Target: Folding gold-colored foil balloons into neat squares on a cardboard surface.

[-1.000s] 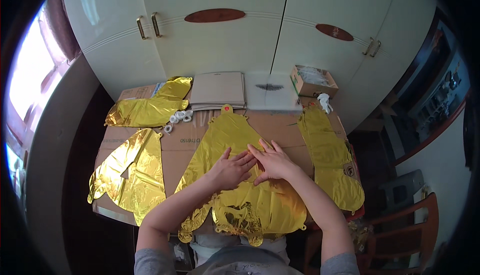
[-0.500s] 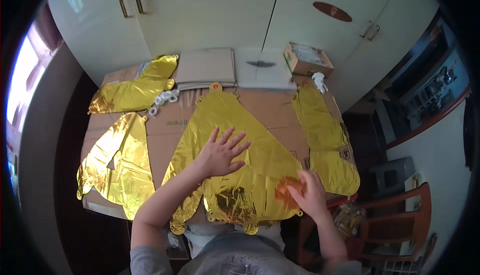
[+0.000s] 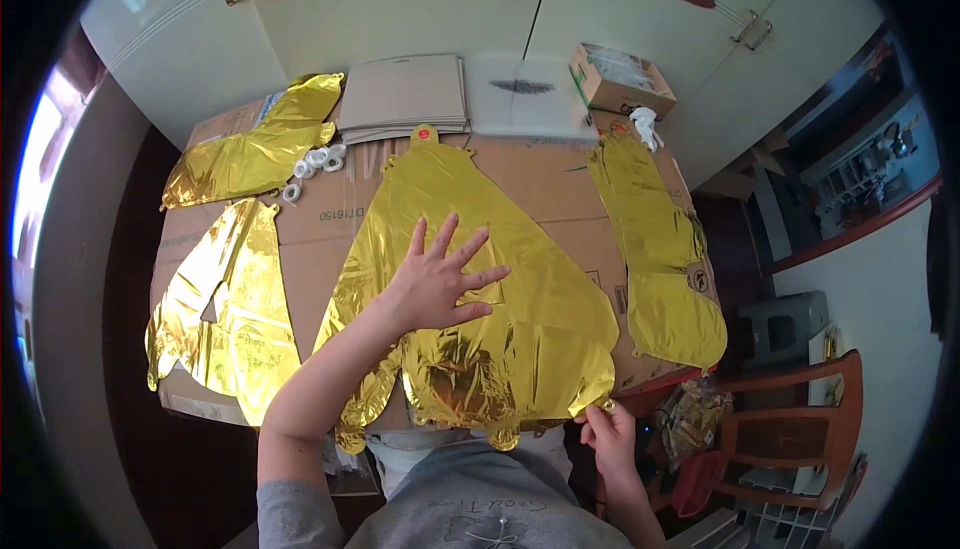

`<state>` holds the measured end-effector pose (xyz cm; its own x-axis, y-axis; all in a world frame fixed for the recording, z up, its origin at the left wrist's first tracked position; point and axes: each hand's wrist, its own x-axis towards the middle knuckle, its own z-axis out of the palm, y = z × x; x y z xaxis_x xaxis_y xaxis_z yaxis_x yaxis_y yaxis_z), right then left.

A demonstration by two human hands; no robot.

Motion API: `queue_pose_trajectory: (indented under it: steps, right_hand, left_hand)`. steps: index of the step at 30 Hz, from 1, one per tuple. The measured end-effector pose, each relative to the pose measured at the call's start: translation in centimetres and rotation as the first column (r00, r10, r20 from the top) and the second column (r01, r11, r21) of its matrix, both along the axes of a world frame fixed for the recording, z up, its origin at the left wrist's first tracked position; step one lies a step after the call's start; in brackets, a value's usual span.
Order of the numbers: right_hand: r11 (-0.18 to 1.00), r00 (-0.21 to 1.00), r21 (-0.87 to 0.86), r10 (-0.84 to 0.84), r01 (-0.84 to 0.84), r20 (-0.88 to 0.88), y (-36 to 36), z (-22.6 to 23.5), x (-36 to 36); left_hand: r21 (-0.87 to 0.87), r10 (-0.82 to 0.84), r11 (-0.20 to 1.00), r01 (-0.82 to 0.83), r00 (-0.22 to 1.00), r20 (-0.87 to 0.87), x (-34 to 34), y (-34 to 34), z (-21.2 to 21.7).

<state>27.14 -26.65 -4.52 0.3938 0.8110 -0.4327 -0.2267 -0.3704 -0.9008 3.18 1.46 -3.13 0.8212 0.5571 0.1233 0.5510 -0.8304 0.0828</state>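
Observation:
A large flat gold foil balloon (image 3: pixel 520 279) lies spread on the cardboard-covered table (image 3: pixel 560 184). My left hand (image 3: pixel 440 279) presses flat on its middle, fingers spread. My right hand (image 3: pixel 605 429) pinches the balloon's lower right edge at the table's near rim. An orange valve tab (image 3: pixel 425 134) sticks out at the balloon's far tip.
More gold foil balloons lie around: one at the far left (image 3: pixel 255 144), one at the near left (image 3: pixel 225 314), a long one at the right (image 3: pixel 660 249). Small white tape rolls (image 3: pixel 315 161), a grey card stack (image 3: pixel 405 97), a cardboard box (image 3: pixel 620 74) sit behind. A wooden chair (image 3: pixel 790 439) stands at the right.
My right hand left the balloon's middle and dropped to its lower right edge, now gripping it. My left hand stays pressed on the foil.

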Motion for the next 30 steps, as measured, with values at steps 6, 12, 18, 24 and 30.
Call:
queue_pose_trajectory:
  steps: [6,12,18,24,30]
  right_hand:
    - [0.882,0.742,0.365,-0.028,-0.297,0.670,2.4,2.8,-3.6]
    - [0.601,0.383,0.276,0.055,-0.750,0.922,7.2,5.1,-9.3]
    - [0.467,0.224,0.127,0.157,-0.875,0.962,8.5,3.4,-11.3]
    - [0.457,0.207,0.112,0.162,-0.882,0.965,8.5,2.6,-11.9]
    - [0.486,0.249,0.132,0.185,-0.864,0.951,8.4,2.0,-12.1]
  left_hand:
    - [0.042,-0.011,0.999,0.009,0.999,0.048,-0.3,0.0,-0.5]
    - [0.053,-0.015,0.999,0.012,0.998,0.056,-0.4,0.1,-0.7]
    - [0.032,-0.019,0.999,0.017,0.998,0.063,-0.3,0.2,-0.9]
    - [-0.017,-0.020,1.000,0.020,1.000,0.011,-0.4,0.1,-0.1]
    - [0.008,-0.038,0.999,0.038,0.999,0.021,-0.5,0.1,-0.1]
